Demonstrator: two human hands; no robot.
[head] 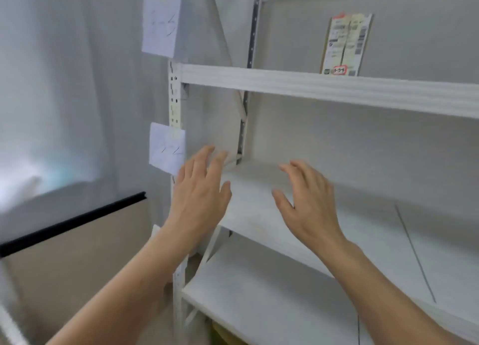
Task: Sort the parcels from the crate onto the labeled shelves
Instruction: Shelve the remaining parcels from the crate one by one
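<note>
The left hand [199, 189] and right hand [305, 202] are both empty, fingers spread and relaxed, held before the middle shelf [259, 215]; the only parcel [346, 44] in view stands on the upper shelf [311, 85], up and right of the hands, long axis upright, leaning against the far wall, nearer the right hand; the crate is out of view, so the next pick likely means turning away.

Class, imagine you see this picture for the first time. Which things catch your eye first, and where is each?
The left hand and right hand reach, open and empty, over the middle shelf. One flat parcel with printed labels stands on the upper shelf, to the right. Two paper notes hang on the left post.
</note>
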